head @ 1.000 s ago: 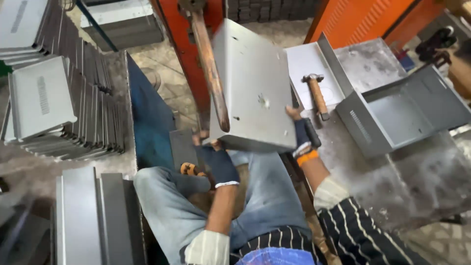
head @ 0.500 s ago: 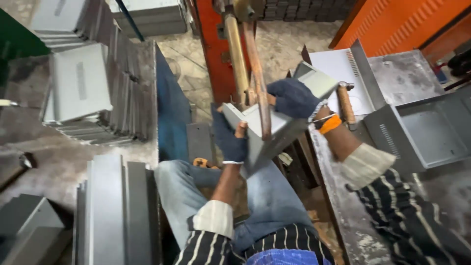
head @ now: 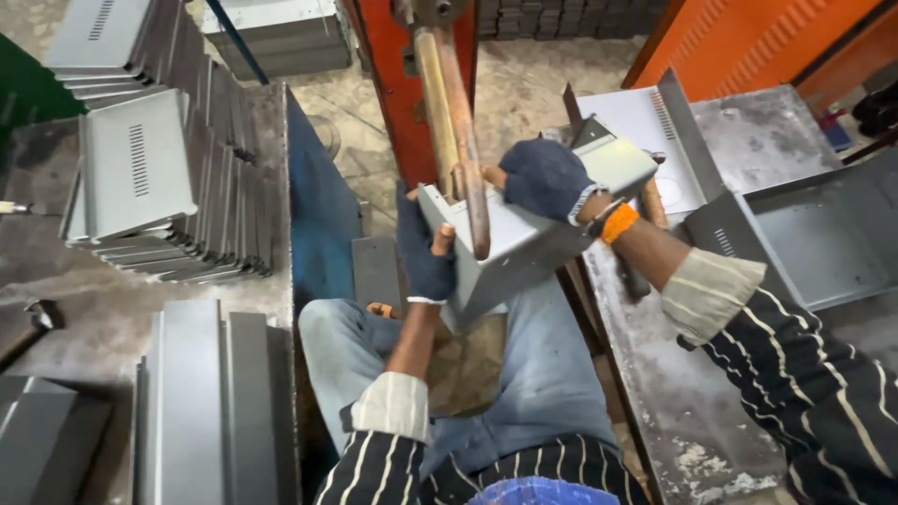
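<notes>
Head view: stacked grey panels (head: 140,182) left of copper welder arms (head: 454,122).

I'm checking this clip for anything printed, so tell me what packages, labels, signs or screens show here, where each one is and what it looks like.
None in view: no packages, labels, signs or screens.
The left hand and right hand, both in dark gloves, hold a plain grey sheet-metal box.
Plain grey metal panels with vent slots are stacked at left.
</notes>
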